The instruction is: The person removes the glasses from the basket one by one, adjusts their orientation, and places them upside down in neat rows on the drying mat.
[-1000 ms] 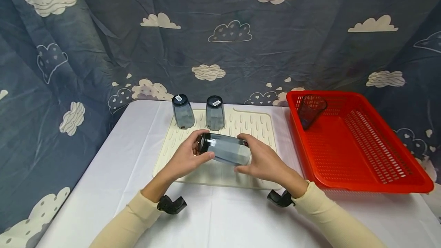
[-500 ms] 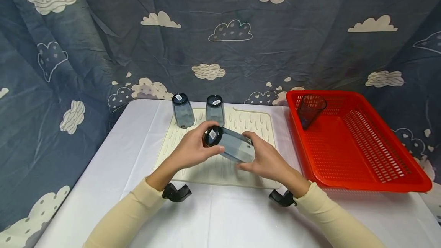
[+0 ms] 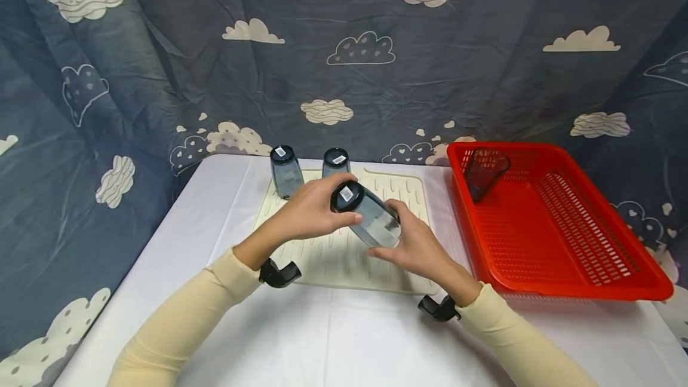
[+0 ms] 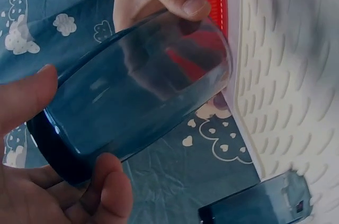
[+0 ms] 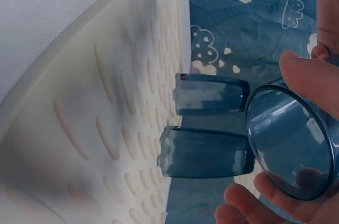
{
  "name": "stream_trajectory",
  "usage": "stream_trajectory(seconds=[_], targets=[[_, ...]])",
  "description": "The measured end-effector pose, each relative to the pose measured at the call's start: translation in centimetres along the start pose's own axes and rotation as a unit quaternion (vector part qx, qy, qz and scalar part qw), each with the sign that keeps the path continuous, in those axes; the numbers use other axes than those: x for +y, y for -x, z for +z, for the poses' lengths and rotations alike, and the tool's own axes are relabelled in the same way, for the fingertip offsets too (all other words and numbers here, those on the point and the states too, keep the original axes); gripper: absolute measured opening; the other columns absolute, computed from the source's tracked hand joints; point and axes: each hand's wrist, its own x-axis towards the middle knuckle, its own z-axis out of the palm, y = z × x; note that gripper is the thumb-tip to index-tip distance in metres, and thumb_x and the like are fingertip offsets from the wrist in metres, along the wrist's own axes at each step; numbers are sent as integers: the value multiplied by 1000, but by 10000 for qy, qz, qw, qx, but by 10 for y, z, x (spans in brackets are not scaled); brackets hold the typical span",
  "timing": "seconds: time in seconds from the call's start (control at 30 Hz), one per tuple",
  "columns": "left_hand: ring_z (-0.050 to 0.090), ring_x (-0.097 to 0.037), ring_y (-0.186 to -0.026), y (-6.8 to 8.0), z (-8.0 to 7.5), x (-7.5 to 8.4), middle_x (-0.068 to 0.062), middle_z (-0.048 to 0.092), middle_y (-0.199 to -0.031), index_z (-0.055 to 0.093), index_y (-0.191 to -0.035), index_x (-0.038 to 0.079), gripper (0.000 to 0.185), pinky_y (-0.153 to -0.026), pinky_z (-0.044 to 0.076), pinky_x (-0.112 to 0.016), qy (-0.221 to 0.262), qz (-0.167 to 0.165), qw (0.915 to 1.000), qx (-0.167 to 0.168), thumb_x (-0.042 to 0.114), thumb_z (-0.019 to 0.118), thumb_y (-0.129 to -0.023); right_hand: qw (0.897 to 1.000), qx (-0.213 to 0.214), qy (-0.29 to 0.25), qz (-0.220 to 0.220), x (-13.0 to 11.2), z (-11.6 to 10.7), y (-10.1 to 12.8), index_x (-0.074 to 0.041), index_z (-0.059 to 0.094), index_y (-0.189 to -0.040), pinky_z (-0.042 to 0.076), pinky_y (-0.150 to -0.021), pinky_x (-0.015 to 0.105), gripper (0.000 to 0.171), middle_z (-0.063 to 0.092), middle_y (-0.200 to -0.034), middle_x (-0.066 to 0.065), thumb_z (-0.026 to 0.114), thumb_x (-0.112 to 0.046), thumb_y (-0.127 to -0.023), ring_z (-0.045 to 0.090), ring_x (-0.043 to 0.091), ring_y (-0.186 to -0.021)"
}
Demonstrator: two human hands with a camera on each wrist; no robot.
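Observation:
Both hands hold one blue-tinted drinking glass (image 3: 376,220) tilted in the air above the cream ridged mat (image 3: 328,267). My left hand (image 3: 309,211) grips its dark, stickered base end, thumb on the near side. Around the rim end curl the fingers of my right hand (image 3: 416,243); the open mouth shows in the right wrist view. Behind them, two similar glasses stand upside down at the mat's back edge: a left glass (image 3: 286,175) and a right glass (image 3: 335,163), the latter partly hidden by my left hand.
A red plastic basket (image 3: 537,291) stands on the right of the white-covered table (image 3: 322,339). One glass (image 3: 484,175) leans in its back left corner. A dark cloud-patterned curtain (image 3: 269,88) hangs behind and to the left.
My left hand has lifted the glass's base end up and to the right, so the glass tilts more and its stickered base shows. My right hand has shifted only slightly.

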Motion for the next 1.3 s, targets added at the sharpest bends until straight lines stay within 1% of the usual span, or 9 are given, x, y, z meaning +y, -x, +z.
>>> stream_trajectory(seconds=[0.17,0.33,0.47,0.6,0.7,0.83,0.97,1.13,1.3], targets=[[65,-14,-82,-11,-9,7,0,70,-107,53,-137,16,62,-74,53,-31,-396,314,9987,-89,38,75,-84,9997,196,-89,64,-2,-2,-1,-6,38,-141,51,-77,35,93,62,-121,13,91,-32,-69,61,25,-93],[65,-16,-93,-23,-20,25,0,69,-112,55,-135,15,61,-80,53,-33,-814,592,9947,-220,40,75,-83,9990,358,-205,175,-3,-7,-3,-5,34,-144,52,-81,41,94,59,-125,16,89,-30,-72,61,29,-98],[65,-15,-95,-35,-27,40,1,69,-114,55,-136,16,62,-82,52,-33,-1137,674,9901,-473,41,75,-84,9984,179,-437,303,0,-14,-3,-8,28,-147,53,-85,44,95,54,-134,17,86,-27,-75,60,31,-103],[64,-16,-100,-51,-34,48,2,68,-118,55,-137,17,62,-85,52,-35,-1397,567,9862,-681,43,75,-84,9967,41,-714,390,6,-20,-4,-9,22,-152,55,-83,43,97,47,-143,19,84,-22,-79,63,35,-107],[64,-16,-103,-63,-40,49,2,68,-120,55,-136,18,63,-87,52,-36,-1481,390,9855,-736,45,75,-83,9954,262,-833,391,10,-25,-1,-8,22,-154,58,-84,45,91,48,-145,22,79,-19,-84,65,37,-109],[62,-17,-106,-75,-49,47,2,66,-122,55,-136,19,64,-90,50,-37,-1564,168,9851,-691,47,74,-83,9946,539,-822,346,12,-35,1,-7,30,-151,57,-89,51,77,51,-142,21,73,-17,-88,64,37,-111],[60,-18,-106,-83,-55,46,1,66,-122,54,-137,19,63,-91,50,-39,-1722,22,9837,-512,47,73,-84,9957,559,-630,386,16,-48,1,-5,38,-147,55,-92,55,66,50,-143,20,70,-18,-90,61,38,-114],[60,-20,-106,-92,-53,43,0,66,-122,54,-137,18,62,-92,50,-39,-1745,4,9841,-340,45,72,-84,9967,380,-443,565,23,-57,6,-4,43,-144,54,-95,56,61,51,-142,20,68,-20,-91,60,39,-117],[61,-22,-109,-100,-40,40,-2,65,-126,51,-141,16,64,-93,50,-40,-1570,33,9871,-325,44,71,-87,9961,222,-408,744,27,-65,14,-5,43,-144,51,-98,57,58,51,-143,20,66,-20,-93,59,41,-121]])
